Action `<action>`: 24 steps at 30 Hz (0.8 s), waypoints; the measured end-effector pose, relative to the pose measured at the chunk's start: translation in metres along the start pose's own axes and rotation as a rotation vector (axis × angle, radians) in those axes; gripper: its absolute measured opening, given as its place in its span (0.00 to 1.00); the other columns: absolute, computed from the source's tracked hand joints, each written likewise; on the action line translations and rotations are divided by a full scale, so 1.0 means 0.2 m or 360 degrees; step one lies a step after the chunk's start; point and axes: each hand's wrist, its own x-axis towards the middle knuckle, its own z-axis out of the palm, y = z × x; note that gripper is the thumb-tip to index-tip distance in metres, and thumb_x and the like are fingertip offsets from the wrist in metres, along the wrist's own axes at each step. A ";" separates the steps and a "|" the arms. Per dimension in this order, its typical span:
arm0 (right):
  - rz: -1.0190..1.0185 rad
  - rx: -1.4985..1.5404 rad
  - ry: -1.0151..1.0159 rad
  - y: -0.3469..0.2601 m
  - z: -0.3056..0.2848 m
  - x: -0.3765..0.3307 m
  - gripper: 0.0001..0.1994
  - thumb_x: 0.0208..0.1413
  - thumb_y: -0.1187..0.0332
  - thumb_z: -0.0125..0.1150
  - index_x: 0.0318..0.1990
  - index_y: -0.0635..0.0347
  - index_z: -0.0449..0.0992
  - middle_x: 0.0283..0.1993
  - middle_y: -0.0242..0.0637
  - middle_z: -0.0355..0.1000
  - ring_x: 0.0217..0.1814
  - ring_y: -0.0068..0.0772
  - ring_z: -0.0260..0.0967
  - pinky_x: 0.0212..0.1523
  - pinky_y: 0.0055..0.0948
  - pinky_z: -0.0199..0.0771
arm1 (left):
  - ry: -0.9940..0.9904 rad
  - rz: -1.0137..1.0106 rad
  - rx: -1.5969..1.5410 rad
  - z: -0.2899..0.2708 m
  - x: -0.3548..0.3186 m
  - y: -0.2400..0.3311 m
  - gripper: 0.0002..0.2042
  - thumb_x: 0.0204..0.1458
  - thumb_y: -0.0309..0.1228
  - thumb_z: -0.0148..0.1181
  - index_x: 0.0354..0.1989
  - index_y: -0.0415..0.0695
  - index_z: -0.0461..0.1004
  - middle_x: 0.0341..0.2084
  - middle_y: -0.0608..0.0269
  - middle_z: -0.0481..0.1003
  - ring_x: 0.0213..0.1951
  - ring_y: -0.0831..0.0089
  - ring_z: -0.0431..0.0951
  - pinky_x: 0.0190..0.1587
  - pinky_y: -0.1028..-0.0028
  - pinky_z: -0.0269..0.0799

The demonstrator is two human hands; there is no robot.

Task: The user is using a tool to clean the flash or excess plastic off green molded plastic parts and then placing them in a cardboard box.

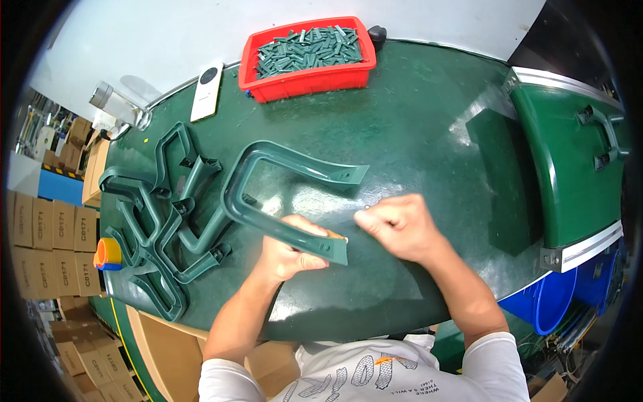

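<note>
My left hand (293,251) is closed round one arm of a green U-shaped plastic handle (236,184), close to its near end. The handle is raised over the table, its two ends pointing right. To the right of it, my right hand (404,228) is closed with thumb and fingers pressed together, apart from the handle. A tiny bright speck shows by its fingertips; what it is, I cannot tell. Several more green handles (144,208) lie in a tangled heap to the left of my left hand.
At the back stands a red bin (305,84) of small green strips. Left of it are a white phone-like device (206,92) and a clear bottle (124,107). An orange-and-blue tape roll (108,254) sits at the left edge. A green case (569,161) with a handle stands right.
</note>
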 end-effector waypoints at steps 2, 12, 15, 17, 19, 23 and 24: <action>-0.0021 0.0082 0.0191 -0.03 0.02 0.02 0.17 0.55 0.62 0.58 0.20 0.64 0.74 0.13 0.35 0.63 0.16 0.23 0.63 0.19 0.27 0.61 | -0.0142 0.0171 0.0102 -0.02 0.02 -0.02 0.20 0.39 0.23 0.70 0.41 0.39 0.68 0.34 0.40 0.76 0.41 0.52 0.78 0.38 0.62 0.77; 0.0917 0.1313 0.0171 0.11 -0.12 0.07 0.18 0.61 0.59 0.50 0.26 0.65 0.72 0.12 0.31 0.62 0.11 0.18 0.54 0.12 0.18 0.52 | 0.0013 0.0247 -0.0731 -0.02 0.02 0.11 0.22 0.46 0.34 0.66 0.47 0.42 0.64 0.37 0.40 0.74 0.33 0.57 0.76 0.27 0.72 0.71; 0.0908 0.1395 0.0148 0.13 -0.12 0.08 0.18 0.61 0.59 0.49 0.26 0.65 0.72 0.12 0.31 0.61 0.11 0.19 0.54 0.13 0.19 0.51 | 0.0117 0.0290 -0.1085 -0.02 -0.02 0.17 0.22 0.48 0.35 0.64 0.48 0.42 0.63 0.40 0.43 0.73 0.39 0.58 0.75 0.28 0.72 0.70; 0.0879 0.1408 0.0148 0.13 -0.12 0.08 0.18 0.62 0.60 0.48 0.26 0.65 0.71 0.12 0.31 0.61 0.11 0.19 0.54 0.13 0.18 0.51 | 0.0076 0.0335 -0.1137 -0.01 -0.05 0.21 0.22 0.48 0.35 0.64 0.48 0.42 0.62 0.41 0.44 0.73 0.41 0.58 0.74 0.29 0.73 0.69; 0.0863 0.1404 0.0152 0.13 -0.12 0.07 0.18 0.62 0.60 0.48 0.27 0.65 0.70 0.12 0.30 0.60 0.10 0.19 0.53 0.12 0.18 0.51 | 0.0078 0.0376 -0.1171 0.00 -0.09 0.24 0.23 0.48 0.36 0.63 0.49 0.42 0.62 0.41 0.44 0.73 0.41 0.58 0.74 0.30 0.74 0.69; 0.0856 0.1393 0.0160 0.14 -0.11 0.07 0.18 0.62 0.59 0.47 0.27 0.65 0.70 0.12 0.30 0.60 0.10 0.19 0.53 0.11 0.18 0.49 | 0.0072 0.0452 -0.1031 0.00 -0.18 0.30 0.23 0.48 0.37 0.64 0.49 0.42 0.62 0.41 0.43 0.73 0.40 0.57 0.75 0.28 0.73 0.69; 0.0843 0.1397 0.0160 0.14 -0.11 0.07 0.18 0.62 0.59 0.47 0.27 0.65 0.70 0.12 0.29 0.60 0.10 0.18 0.53 0.11 0.18 0.49 | 0.0060 0.0473 -0.0998 -0.01 -0.21 0.31 0.23 0.48 0.37 0.64 0.49 0.42 0.63 0.41 0.43 0.73 0.39 0.57 0.75 0.28 0.73 0.69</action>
